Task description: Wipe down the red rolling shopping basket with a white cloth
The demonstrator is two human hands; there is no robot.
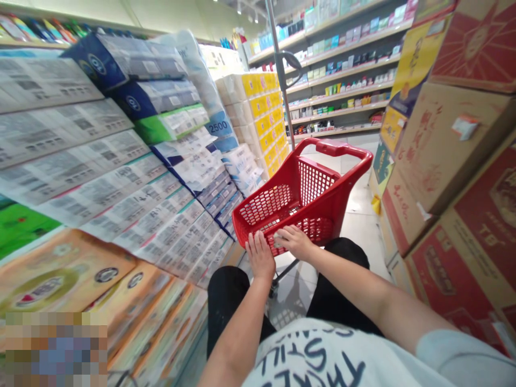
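A red plastic shopping cart (344,196) with perforated walls stands in front of me, its basket holding nothing that I can see. Over its near rim curl the fingers of my left hand (261,255), at the near left corner. Just to the right, my right hand (297,242) grips the same rim, its fingertips reaching over the edge. The cart's handle (342,150) is on the far side, away from both hands. Below the basket, part of a leg and a wheel show between my knees.
Stacked tissue packs (133,177) line the left side, with orange packs (52,269) nearest. Cardboard cartons (447,145) rise close on the right. A metal pole (282,91) stands beyond the cart, before stocked shelves (342,72). Pale floor tiles (360,215) run between the stacks.
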